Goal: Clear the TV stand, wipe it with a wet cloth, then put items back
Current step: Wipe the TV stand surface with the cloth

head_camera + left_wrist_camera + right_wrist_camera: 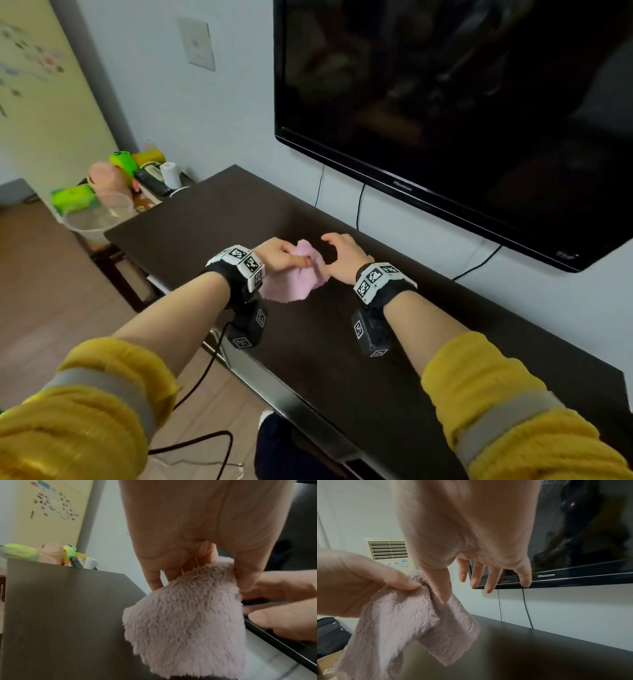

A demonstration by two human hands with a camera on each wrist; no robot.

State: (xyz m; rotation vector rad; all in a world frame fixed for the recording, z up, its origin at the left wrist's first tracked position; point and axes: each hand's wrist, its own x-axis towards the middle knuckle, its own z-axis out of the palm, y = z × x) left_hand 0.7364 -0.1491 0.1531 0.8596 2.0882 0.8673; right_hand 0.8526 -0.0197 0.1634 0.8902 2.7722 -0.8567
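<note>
Pink cloth pinched at its top edge by left hand, hanging above the dark TV stand worktop. Right hand close beside, fingers spread and relaxed, only the thumb tip touching a fold; not clamped on anything. Cleared items piled on the side table at the stand's far left end. TV mounted on the wall, with 2 cables dropping behind the worktop.

Likely risks: a 1-hand pinch letting the damp cloth slip and fall bunched; wiping with it unfolded, leaving streaks; a sweep toward the back snagging the cables; drips reaching the screen's lower edge.
</note>
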